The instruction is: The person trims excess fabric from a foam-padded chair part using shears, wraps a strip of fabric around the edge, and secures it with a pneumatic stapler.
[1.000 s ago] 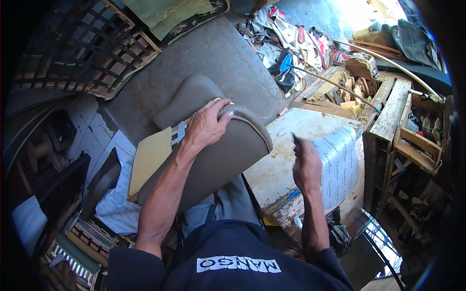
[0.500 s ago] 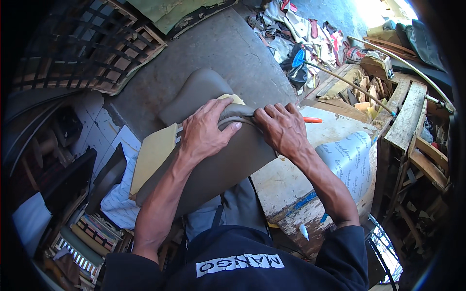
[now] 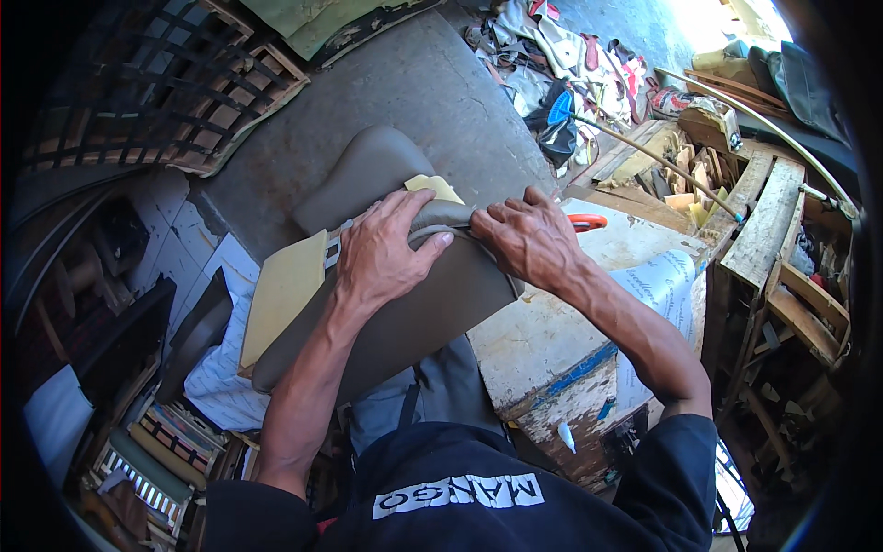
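A grey-brown seat cushion cover (image 3: 414,313) over yellow foam (image 3: 285,290) lies across my lap and the edge of a worn white worktable (image 3: 543,340). My left hand (image 3: 382,253) presses on top of the cover, fingers curled over its folded rim. My right hand (image 3: 524,235) grips the same rim just to the right, fingers closed on the fabric edge. A corner of foam (image 3: 434,187) shows above the hands.
An orange-handled tool (image 3: 586,222) lies on the table just behind my right hand, beside a printed paper sheet (image 3: 662,285). Wooden planks and scraps (image 3: 763,221) crowd the right. A pile of rags and shoes (image 3: 570,74) lies on the concrete floor (image 3: 414,83). A wooden lattice (image 3: 138,83) leans at upper left.
My right hand came from over the table to the cushion and took hold of the cover's rim next to my left hand. The cushion shifted slightly.
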The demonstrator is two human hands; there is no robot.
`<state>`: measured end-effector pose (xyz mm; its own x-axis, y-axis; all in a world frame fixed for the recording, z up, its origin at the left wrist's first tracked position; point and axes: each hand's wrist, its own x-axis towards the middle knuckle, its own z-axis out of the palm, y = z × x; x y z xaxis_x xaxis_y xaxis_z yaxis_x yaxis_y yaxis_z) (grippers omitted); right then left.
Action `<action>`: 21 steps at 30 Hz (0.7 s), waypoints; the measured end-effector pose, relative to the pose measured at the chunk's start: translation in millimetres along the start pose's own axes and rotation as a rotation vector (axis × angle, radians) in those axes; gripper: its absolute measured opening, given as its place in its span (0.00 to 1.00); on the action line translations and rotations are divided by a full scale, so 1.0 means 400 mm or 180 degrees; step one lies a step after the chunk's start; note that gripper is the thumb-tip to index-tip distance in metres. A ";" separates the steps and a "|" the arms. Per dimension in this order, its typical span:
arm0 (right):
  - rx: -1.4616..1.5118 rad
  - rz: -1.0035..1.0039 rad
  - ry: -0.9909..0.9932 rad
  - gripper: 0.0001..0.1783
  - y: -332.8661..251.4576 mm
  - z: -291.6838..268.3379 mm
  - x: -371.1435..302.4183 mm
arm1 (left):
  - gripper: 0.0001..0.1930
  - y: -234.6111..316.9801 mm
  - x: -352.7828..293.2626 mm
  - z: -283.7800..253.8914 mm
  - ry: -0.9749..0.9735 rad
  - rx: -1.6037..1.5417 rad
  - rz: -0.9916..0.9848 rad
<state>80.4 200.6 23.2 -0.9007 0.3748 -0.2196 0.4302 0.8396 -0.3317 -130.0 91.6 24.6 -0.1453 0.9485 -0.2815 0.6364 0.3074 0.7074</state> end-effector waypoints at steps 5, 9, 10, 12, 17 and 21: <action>0.0080 -0.0187 -0.0325 0.07 0.023 -0.025 0.010 | 0.28 0.005 -0.001 0.003 0.0045 -0.0039 -0.0032; 0.0183 -0.0232 -0.0279 0.07 0.022 -0.004 -0.013 | 0.28 0.009 -0.013 0.012 0.0061 0.0105 0.0042; -0.0017 -0.0159 -0.0220 0.07 0.016 0.000 -0.024 | 0.28 0.016 -0.010 0.012 0.0036 0.0039 -0.0002; -0.0247 -0.0035 -0.0121 0.07 -0.006 0.013 -0.045 | 0.28 0.020 -0.012 0.018 0.0010 -0.0041 -0.0046; 0.0248 -0.0082 -0.0172 0.06 0.021 0.004 -0.034 | 0.29 0.017 -0.028 0.024 0.0037 0.0147 -0.0091; 0.0427 -0.0083 0.0115 0.07 0.019 0.004 -0.031 | 0.29 0.031 -0.026 0.028 -0.0016 0.0207 -0.0050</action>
<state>94.9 201.7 21.9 -0.9122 0.3695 -0.1771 0.4087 0.7899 -0.4571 -112.0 84.7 29.2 -0.1520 0.9431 -0.2957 0.6819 0.3167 0.6594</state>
